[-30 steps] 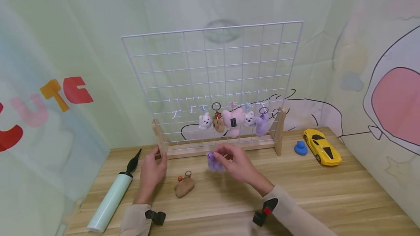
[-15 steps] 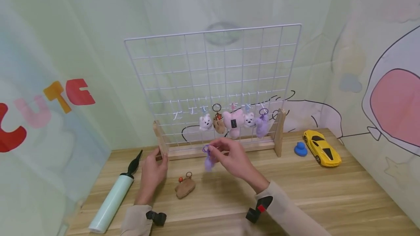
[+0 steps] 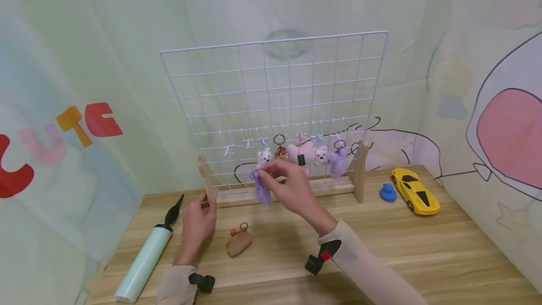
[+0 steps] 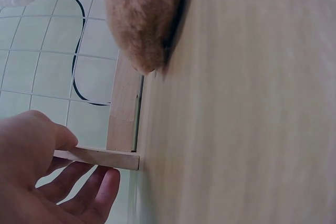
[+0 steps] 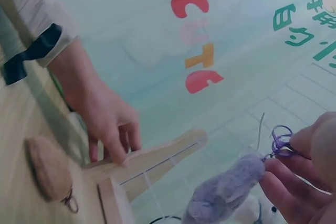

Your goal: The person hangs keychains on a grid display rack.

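Observation:
My right hand point(image 3: 292, 187) pinches a purple plush keychain point(image 3: 263, 195) near its ring, just in front of the white wire grid rack point(image 3: 275, 91). In the right wrist view the fuzzy body of this keychain point(image 5: 226, 187) dangles below the fingertips. With thumb and fingers on opposite sides, my left hand point(image 3: 198, 222) grips the left wooden foot point(image 4: 100, 157) of the rack. A brown plush keychain point(image 3: 239, 244) lies on the table between the hands. Along the grid hang white bear keychains point(image 3: 321, 154), a pink plush point(image 3: 306, 150) and another purple keychain point(image 3: 337, 163); a brown one is mostly hidden behind the right hand.
Bare white hooks point(image 3: 228, 148) stick out on the left part of the grid. A pale green hand pump point(image 3: 144, 262) lies at the table's left side. On the right stand a blue rubber duck point(image 3: 387, 192) and a yellow toy car point(image 3: 416, 192).
My right hand has lifted the purple keychain up and to the left, from above the table to the lower part of the grid. The left hand stays on the wooden foot.

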Demonstrator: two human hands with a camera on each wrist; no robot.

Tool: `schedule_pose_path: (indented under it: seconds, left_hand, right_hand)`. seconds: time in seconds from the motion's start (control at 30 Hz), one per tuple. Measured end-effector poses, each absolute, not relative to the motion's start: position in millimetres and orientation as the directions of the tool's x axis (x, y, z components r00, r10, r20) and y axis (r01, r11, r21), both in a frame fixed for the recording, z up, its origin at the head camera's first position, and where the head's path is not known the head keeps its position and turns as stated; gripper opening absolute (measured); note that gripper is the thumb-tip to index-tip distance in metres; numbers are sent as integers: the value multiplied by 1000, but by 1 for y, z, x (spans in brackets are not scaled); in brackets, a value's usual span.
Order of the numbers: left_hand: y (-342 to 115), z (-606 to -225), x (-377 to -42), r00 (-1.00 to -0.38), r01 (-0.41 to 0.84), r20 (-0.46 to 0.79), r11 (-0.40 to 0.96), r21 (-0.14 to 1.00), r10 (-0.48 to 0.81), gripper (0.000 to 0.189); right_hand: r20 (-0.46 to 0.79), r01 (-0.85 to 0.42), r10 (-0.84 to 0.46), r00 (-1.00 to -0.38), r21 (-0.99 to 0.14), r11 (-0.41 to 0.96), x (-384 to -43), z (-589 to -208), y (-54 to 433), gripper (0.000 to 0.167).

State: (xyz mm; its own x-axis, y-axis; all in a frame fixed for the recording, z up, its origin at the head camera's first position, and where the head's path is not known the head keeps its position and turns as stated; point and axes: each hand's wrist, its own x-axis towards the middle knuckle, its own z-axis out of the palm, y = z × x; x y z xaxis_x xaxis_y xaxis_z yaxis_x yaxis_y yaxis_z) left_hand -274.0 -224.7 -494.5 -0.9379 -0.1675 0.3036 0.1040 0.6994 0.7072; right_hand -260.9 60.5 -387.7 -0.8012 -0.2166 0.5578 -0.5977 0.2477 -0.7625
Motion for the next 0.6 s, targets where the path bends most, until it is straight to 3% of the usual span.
schedule_pose_path:
  seconds: [0.23,0.43,0.6]
  left_hand:
    - [-225,-495,-273,-944,92,281,684,724,-171,41]
    - [-224,-494,-273,-942,98,288,684,723,-170,41]
    - [-225,-494,-273,-939,106,300,686,720,-170,41]
  right_hand:
    - [565,-585,-153,-811,-790,184,-261,-375,51,10]
    - [584,-591,-106,-805,-774,226,-267,-370,45,13]
    - [581,-585,-74,-811,-797,150,-275,-367,39,14]
